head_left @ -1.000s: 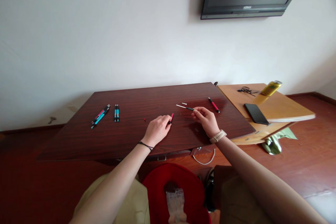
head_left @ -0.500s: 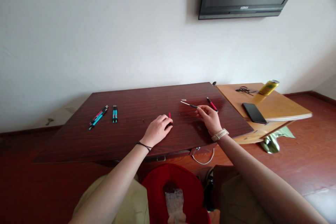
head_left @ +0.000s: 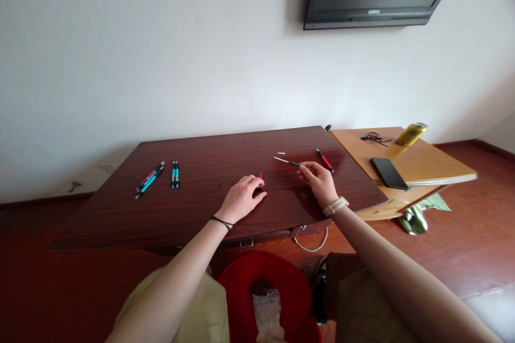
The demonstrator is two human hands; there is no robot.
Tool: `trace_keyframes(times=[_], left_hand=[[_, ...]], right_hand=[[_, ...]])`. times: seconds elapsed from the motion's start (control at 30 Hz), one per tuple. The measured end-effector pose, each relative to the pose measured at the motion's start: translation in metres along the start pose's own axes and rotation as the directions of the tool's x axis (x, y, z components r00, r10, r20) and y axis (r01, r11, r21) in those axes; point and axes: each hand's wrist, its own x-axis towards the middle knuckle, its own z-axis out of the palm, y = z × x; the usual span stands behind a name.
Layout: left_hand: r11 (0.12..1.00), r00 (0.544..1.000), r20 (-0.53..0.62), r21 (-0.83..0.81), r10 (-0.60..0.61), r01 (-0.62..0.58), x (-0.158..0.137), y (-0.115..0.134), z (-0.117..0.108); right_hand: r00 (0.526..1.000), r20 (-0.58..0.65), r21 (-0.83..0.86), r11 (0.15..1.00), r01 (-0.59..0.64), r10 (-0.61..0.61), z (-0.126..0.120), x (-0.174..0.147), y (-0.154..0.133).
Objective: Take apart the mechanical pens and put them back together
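Note:
My left hand (head_left: 241, 194) rests low over the dark table, its fingers curled around a pink pen barrel (head_left: 260, 176) with a black end. Part of that barrel is hidden by the fingers. My right hand (head_left: 319, 181) pinches a black pen section (head_left: 294, 164) from which a thin pale rod points left. Beyond the rod's tip lies a small whitish pen part (head_left: 281, 153). A pink and black pen (head_left: 325, 161) lies just past my right hand. To the left of my left hand is a tiny red piece (head_left: 219, 184).
Two blue and black pens (head_left: 175, 174) lie side by side at left, near a group of pink and blue pens (head_left: 150, 180). A lower wooden table (head_left: 434, 166) on the right bears a phone (head_left: 388, 173), a black cable (head_left: 374, 138) and a yellow can (head_left: 411, 134).
My right hand and the black pen section have shifted slightly left and down, towards my left hand. My left thumb has moved a little away from its fingers.

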Motion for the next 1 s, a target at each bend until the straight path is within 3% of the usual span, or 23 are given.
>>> trace_keyframes(times=[0.37,0.47,0.57,0.63,0.73,0.83,0.9,1.0], left_hand=[[0.993,0.993,-0.090,0.080,-0.075,0.082,0.005,0.001,0.010],[0.992,0.983,-0.134,0.010,-0.125,0.127,0.007,-0.002,0.010],[0.958,0.956,-0.173,-0.207,-0.236,0.199,0.009,-0.005,0.010],[0.870,0.931,-0.155,-0.434,-0.329,0.235,0.011,-0.007,0.010],[0.628,0.900,-0.080,-0.743,-0.428,0.233,0.014,-0.009,0.010],[0.450,0.880,-0.036,-0.869,-0.473,0.206,0.015,-0.010,0.011],[0.476,0.879,-0.041,-0.852,-0.475,0.217,0.014,-0.009,0.011],[0.707,0.904,-0.095,-0.659,-0.417,0.257,0.010,-0.006,0.011]], right_hand=[[0.999,0.037,-0.005,1.000,0.011,-0.010,0.004,0.000,0.001],[0.999,0.042,-0.013,1.000,0.011,-0.011,0.004,-0.001,0.000],[0.999,0.037,-0.018,1.000,0.008,-0.008,0.005,-0.001,-0.001],[0.999,0.034,-0.012,1.000,0.006,-0.006,0.005,-0.001,-0.001],[0.999,0.037,0.005,1.000,0.001,-0.002,0.005,-0.001,-0.001],[0.999,0.039,0.008,1.000,0.001,-0.001,0.005,-0.002,-0.001],[0.999,0.035,0.001,1.000,0.000,0.000,0.005,-0.002,-0.001],[1.000,0.031,-0.014,1.000,0.003,-0.003,0.005,-0.002,-0.002]])
